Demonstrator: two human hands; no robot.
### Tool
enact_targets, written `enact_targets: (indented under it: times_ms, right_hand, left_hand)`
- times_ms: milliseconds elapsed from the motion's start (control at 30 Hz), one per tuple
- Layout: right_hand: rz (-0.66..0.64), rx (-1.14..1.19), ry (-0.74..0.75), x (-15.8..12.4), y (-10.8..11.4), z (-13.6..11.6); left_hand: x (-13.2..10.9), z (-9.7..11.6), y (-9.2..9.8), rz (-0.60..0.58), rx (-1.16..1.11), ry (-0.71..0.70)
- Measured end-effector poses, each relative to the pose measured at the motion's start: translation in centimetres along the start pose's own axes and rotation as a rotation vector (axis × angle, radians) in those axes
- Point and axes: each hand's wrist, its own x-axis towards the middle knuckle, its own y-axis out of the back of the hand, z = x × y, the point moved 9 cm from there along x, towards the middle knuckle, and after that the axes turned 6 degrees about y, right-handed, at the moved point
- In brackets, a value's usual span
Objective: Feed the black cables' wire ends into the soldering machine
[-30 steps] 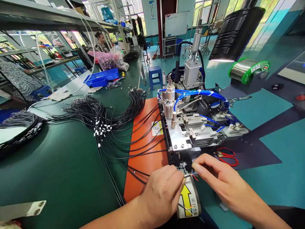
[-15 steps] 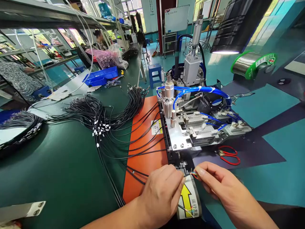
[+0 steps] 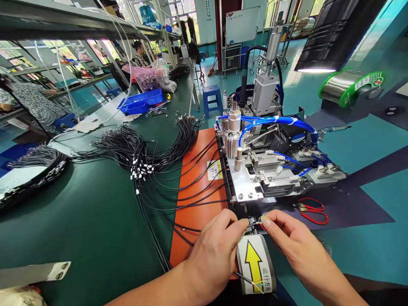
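My left hand (image 3: pixel 215 246) is closed in a pinch around a black cable (image 3: pixel 252 224) close to its stripped end. At that end, thin coloured wires (image 3: pixel 262 226) are pinched between the thumb and fingers of my right hand (image 3: pixel 295 242). Both hands are in front of a metal machine (image 3: pixel 244 185) with pneumatic cylinders, above a curved plate (image 3: pixel 241 250) bearing a yellow arrow. A second stripped cable (image 3: pixel 244 277) sticks out below my left hand, over that plate; whether this hand also grips it is hidden.
Bundled black cables (image 3: pixel 140 151) lie on the green bench (image 3: pixel 105 229), some running across an orange board (image 3: pixel 199 170) to the machine. Red-handled cutters (image 3: pixel 312 210) rest at right. A solder spool (image 3: pixel 350 87) and black lamp (image 3: pixel 331 36) are beyond. Blue trays (image 3: pixel 142 102) stand behind.
The view has shifted, so the scene sits further right. Both hands keep their pinch on the cable and its wires, now slightly higher over the arrow plate, which shows more fully.
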Motion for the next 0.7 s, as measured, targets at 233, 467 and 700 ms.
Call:
enact_targets:
  times_ms: [233,467,700]
  right_hand:
    - [0.035,-0.100,0.053,1.3,-0.1,0.5]
    - [0.043,-0.141,0.056,1.5,0.1,0.5]
    - [0.037,-0.147,0.052,1.6,0.0,0.4]
  left_hand:
    - [0.1,-0.6,0.1,0.050,0.035,-0.013]
    - [0.1,-0.6,0.1,0.063,0.032,-0.010]
    - [0.2,-0.7,-0.1,0.054,0.049,-0.007]
